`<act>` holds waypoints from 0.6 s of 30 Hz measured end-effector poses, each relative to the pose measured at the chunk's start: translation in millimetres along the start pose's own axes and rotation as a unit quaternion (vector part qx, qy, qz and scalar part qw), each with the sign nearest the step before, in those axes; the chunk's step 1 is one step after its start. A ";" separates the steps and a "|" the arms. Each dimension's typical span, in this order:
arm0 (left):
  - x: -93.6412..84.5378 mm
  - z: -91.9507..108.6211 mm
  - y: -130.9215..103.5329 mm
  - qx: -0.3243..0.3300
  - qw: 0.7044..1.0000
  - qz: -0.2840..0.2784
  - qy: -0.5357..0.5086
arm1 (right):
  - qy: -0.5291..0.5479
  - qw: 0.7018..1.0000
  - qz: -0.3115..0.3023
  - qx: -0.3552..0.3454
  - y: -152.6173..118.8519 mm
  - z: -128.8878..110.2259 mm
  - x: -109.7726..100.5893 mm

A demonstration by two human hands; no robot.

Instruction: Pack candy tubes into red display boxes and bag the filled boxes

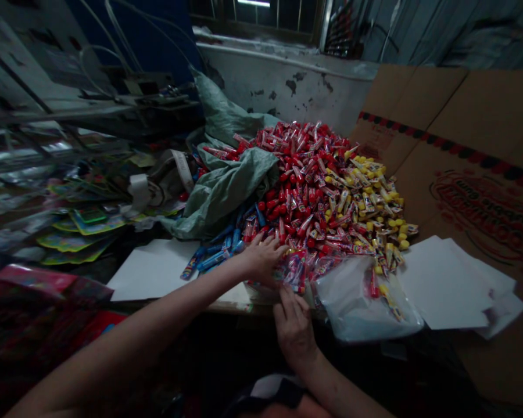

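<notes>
My left hand [264,259] lies palm down at the front of a heap of wrapped red tubes [294,197], its fingers stretched out. Under and beside its fingertips is a small printed clear plastic packet [295,270] with colourful pieces showing through. Just below, my right hand [295,328] has its fingers curled together at the packet's near edge, seeming to pinch it; the fingertips are partly hidden. Yellow-capped tubes [370,194] cover the heap's right side. Blue tubes [218,255] lie left of my left hand.
A clear plastic bag [353,299] hangs over the table edge at right, near white sheets [448,284]. A green woven sack [226,186] lies left of the heap. Cardboard [462,151] stands at right. Shiny red packaging [39,313] sits at the left front.
</notes>
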State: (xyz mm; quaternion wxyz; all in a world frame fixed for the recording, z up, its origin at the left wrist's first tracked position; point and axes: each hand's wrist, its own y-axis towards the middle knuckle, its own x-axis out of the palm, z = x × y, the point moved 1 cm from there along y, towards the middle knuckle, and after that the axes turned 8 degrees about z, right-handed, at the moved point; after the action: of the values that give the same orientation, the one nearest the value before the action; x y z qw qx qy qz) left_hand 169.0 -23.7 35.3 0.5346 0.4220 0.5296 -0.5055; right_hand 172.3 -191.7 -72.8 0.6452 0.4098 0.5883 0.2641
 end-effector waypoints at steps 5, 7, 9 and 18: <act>15.5 -3.4 7.8 0.020 1.000 -0.020 0.000 | 0.038 0.999 -0.008 0.002 -8.4 6.5 7.3; 19.6 -2.5 2.2 0.012 1.000 0.012 0.006 | 0.071 0.997 -0.014 0.005 -9.5 12.9 11.0; 23.1 -3.2 -3.6 -0.012 0.999 0.044 0.011 | 0.112 0.993 -0.027 0.012 -8.4 21.0 12.2; 26.7 -2.1 -6.8 -0.138 0.988 0.072 0.016 | 0.266 0.907 -0.012 0.327 32.1 66.6 -19.9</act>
State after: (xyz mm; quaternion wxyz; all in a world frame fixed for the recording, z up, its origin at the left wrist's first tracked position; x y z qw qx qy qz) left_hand 160.0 -25.0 9.2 0.6140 0.3893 0.5709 -0.3813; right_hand 238.5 -205.8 -36.9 0.2978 0.5055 0.7961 0.1479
